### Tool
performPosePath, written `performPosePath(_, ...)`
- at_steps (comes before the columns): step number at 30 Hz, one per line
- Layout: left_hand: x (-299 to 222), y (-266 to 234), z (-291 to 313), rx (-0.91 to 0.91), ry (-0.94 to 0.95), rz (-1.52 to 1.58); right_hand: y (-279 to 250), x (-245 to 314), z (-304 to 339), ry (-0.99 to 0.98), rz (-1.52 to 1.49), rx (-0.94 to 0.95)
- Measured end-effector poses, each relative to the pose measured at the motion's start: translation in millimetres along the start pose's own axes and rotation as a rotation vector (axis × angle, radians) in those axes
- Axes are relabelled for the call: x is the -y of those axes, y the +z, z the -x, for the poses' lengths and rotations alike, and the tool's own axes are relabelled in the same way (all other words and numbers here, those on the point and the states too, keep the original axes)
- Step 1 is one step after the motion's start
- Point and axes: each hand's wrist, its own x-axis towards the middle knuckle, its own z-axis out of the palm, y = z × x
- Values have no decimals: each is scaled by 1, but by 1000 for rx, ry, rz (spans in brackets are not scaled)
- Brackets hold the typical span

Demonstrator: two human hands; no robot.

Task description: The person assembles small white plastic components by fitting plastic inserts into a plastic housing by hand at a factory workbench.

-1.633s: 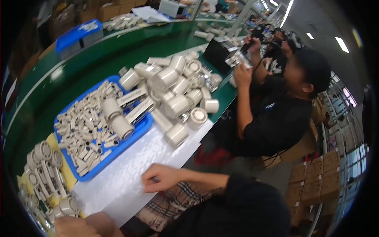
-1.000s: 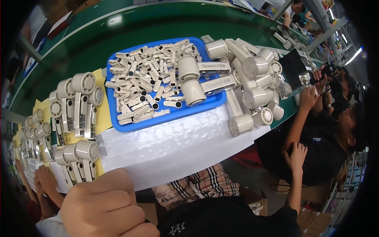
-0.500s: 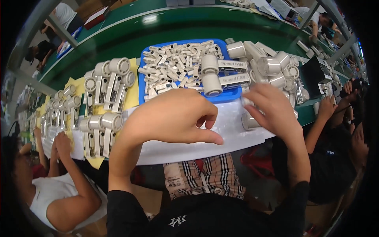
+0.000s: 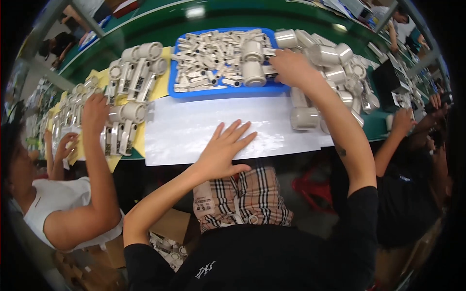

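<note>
My left hand (image 4: 225, 149) lies on the white sheet (image 4: 177, 127) at the table's front edge, palm down, fingers spread and holding nothing. Across the right side of the blue tray (image 4: 196, 92) stretches my right arm. My right hand (image 4: 292, 68) is closed over the handle end of a white handheld fan (image 4: 254, 74); its fingertips are partly hidden. A second handheld fan (image 4: 252, 50) lies right behind that one, both round heads pointing left over the tray. Many small white plastic parts (image 4: 206, 58) fill the tray.
More white fans (image 4: 324, 56) are heaped right of the tray, one round head (image 4: 304, 119) resting on the sheet. Rows of fans (image 4: 138, 87) stand on yellow paper at left. A co-worker's hand (image 4: 95, 109) reaches among them. Another person's hand (image 4: 402, 121) is at far right.
My left hand has come down and flattened, fingers spread, on the sheet. My right hand has moved forward and left onto the fan handles at the tray. The left co-worker's hand has reached forward.
</note>
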Motion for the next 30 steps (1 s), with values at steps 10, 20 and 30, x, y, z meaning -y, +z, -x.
performPosePath(10, -2, -23, 37, -434, -109, 652, -92, 54, 34, -120, -610, -20)
performPosePath(20, 38, -65, 48, -561, -107, 574, -48, 91, -29, -179, -1004, 324)
performPosePath(30, 72, -62, 15, -411, -54, 546, -3, 94, -66, -111, -416, -9)
